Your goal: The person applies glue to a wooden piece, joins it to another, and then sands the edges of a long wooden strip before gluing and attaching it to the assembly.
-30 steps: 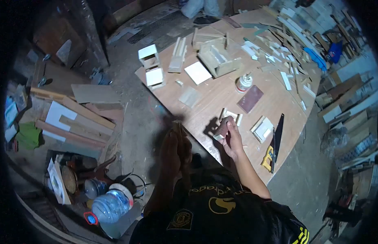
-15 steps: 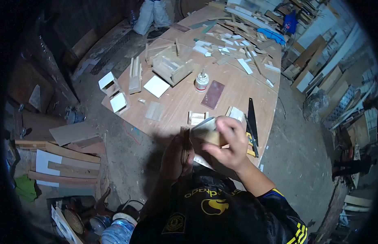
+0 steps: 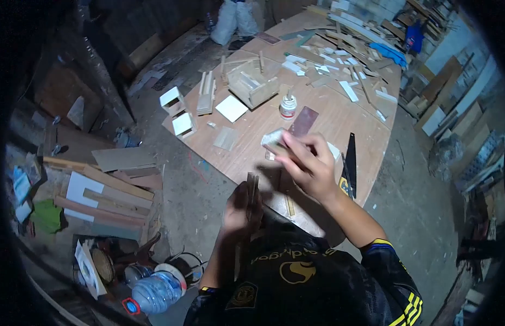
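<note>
Right hand: The right hand (image 3: 309,165) is raised above the near edge of the table, forearm angled up from the lower right, wrist bent. Its fingers are closed around a small pale block (image 3: 274,140), pinched at the fingertips.
Left hand: The left hand (image 3: 241,209) is held lower and closer to the body, in shadow, fingers wrapped around a thin wooden strip (image 3: 252,187) that stands nearly upright out of the fist.
Relation of the two: The block is held above and to the right of the strip's top end; the two are near each other but apart.
Pale block: A small, roughly rectangular piece, light-coloured on its upper face. Its material cannot be told.
Wooden strip: Narrow, flat, and straight, with a darker grain. It appears as two slim slats side by side, though that cannot be told for certain.
Table: A large sheet of plywood (image 3: 247,157) with a smooth, reddish-brown surface and rounded corner is seen beneath the hands.
Glue bottle: A small white bottle (image 3: 288,106) with a narrow nozzle is stood upright near the table's middle.
Sandpaper: A dark reddish rectangular sheet (image 3: 303,120) is laid flat just beside the bottle.
Handsaw: A dark blade with a yellow handle (image 3: 347,171) is laid near the right edge.
Wooden box frame: An open, pale, unfinished box (image 3: 252,82) is set beyond the bottle, among scattered offcuts.
Floor: A clear plastic water bottle (image 3: 154,290) lies at the lower left on rough concrete.
</note>
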A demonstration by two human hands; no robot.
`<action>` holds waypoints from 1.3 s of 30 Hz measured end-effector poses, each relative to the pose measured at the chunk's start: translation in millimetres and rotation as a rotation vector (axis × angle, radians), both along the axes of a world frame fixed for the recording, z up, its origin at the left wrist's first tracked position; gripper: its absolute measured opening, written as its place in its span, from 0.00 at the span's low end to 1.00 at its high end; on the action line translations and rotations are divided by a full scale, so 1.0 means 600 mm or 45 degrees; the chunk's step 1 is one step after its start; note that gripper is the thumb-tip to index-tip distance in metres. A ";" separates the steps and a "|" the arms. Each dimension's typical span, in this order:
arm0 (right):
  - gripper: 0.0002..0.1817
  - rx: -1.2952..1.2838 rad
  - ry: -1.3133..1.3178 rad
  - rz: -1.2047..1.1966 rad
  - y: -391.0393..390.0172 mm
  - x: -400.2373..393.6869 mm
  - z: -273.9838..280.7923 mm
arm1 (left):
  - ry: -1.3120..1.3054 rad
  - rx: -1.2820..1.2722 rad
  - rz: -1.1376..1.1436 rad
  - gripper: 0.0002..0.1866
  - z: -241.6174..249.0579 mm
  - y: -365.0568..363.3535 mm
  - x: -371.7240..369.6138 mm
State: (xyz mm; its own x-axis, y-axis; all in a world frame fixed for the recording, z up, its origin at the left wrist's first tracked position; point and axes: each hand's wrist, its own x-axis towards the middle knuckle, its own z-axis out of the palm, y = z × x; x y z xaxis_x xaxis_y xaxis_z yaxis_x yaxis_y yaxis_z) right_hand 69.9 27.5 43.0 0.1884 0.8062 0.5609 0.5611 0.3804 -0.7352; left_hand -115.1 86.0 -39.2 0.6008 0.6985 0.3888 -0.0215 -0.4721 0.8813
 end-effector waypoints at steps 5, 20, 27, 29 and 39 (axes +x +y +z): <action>0.16 0.306 -0.247 0.082 0.018 -0.005 -0.011 | 0.014 -0.466 0.200 0.24 0.051 -0.047 -0.020; 0.18 0.331 -0.196 0.333 0.005 -0.055 -0.006 | -0.038 -0.346 0.798 0.24 0.078 -0.178 -0.045; 0.25 0.325 -0.091 0.358 -0.012 -0.067 0.002 | -0.187 -0.435 0.792 0.25 0.070 -0.198 -0.053; 0.26 0.402 -0.080 0.285 -0.010 -0.054 0.013 | -0.225 -0.436 0.814 0.26 0.069 -0.192 -0.054; 0.24 0.358 -0.184 0.763 -0.037 -0.052 0.011 | 0.215 0.125 0.810 0.21 0.069 -0.216 -0.088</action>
